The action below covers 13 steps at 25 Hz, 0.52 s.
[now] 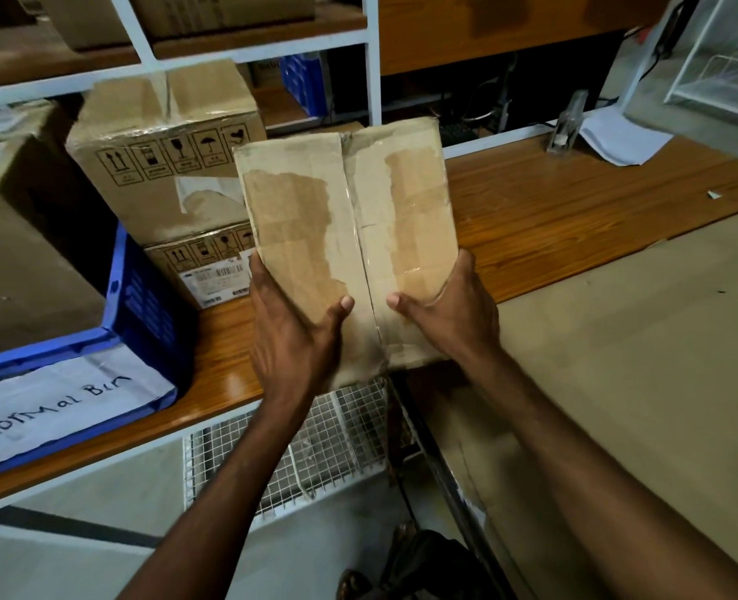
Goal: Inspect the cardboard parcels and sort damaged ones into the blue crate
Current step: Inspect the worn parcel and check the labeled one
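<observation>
Left hand (291, 335) grips the lower left edge of a flat cardboard parcel (345, 227): thumb pressed on the front face, fingers wrapped behind and out of sight. Right hand (449, 322) grips the lower right edge the same way, thumb on the front pointing in towards the centre seam. The two thumbs are near each other but apart.

Parcel is held up in the air, front face towards the camera, top leaning slightly away, above the front edge of the wooden shelf (575, 210). Clear tape runs down its centre seam. On both sides of the seam the outer paper is peeled off in large ragged patches.

Behind the parcel, to its left: two printed boxes stacked, upper box (163, 166) on lower box (211, 266), the lower one bearing a barcode label.

Further left on the same shelf: blue crate (150, 296), apart from the parcel, with a big brown box (25, 253) inside. A white paper label (55, 409) on its front reads "normal Bin" in part.

Below the shelf: wire mesh basket (328, 448). Far right on the shelf: loose white sheets (623, 140).
</observation>
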Available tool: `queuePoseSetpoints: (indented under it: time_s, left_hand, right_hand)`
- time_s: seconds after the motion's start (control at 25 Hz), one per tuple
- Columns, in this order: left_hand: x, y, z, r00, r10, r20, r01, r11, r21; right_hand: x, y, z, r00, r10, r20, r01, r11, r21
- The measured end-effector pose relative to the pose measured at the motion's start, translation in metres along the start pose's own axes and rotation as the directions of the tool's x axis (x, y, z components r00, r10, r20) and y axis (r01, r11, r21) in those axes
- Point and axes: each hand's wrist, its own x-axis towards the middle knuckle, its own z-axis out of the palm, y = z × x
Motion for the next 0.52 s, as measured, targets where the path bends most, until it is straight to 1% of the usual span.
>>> queuePoseSetpoints:
  time_s: [0.08,0.16,0.24,0.28,0.36,0.44,0.52]
  left_hand:
    - [0.005,-0.007,-0.003,0.997,0.052,0.048,-0.051,0.999,-0.01]
    - [0.008,-0.009,-0.005,0.996,0.064,0.067,-0.065,0.998,0.004]
    - [0.0,-0.007,-0.003,0.996,0.065,0.056,-0.067,0.997,0.03]
    - [-0.004,-0.007,-0.002,0.994,0.088,0.061,-0.091,0.995,0.046]
    - [-0.009,-0.009,0.001,0.986,0.132,0.104,-0.143,0.984,0.11]
    - [-0.006,-0.014,0.002,0.982,0.131,0.134,-0.151,0.977,0.151]
    - [-0.001,-0.017,-0.003,0.974,0.136,0.181,-0.159,0.98,0.121]
  right_hand:
    - [0.001,0.007,-0.002,0.997,-0.043,0.07,0.04,0.998,0.038]
    - [0.002,0.013,-0.006,0.997,-0.06,0.046,0.058,0.997,0.051]
    - [0.0,0.016,-0.01,0.995,-0.072,0.071,0.065,0.993,0.098]
    - [-0.002,0.016,-0.012,0.993,-0.082,0.087,0.069,0.988,0.135]
    - [-0.003,0.017,-0.016,0.995,-0.077,0.069,0.065,0.983,0.172]
    - [-0.008,0.021,-0.018,0.997,-0.065,0.037,0.057,0.983,0.175]
    - [-0.014,0.027,-0.017,0.993,-0.085,0.085,0.065,0.974,0.216]
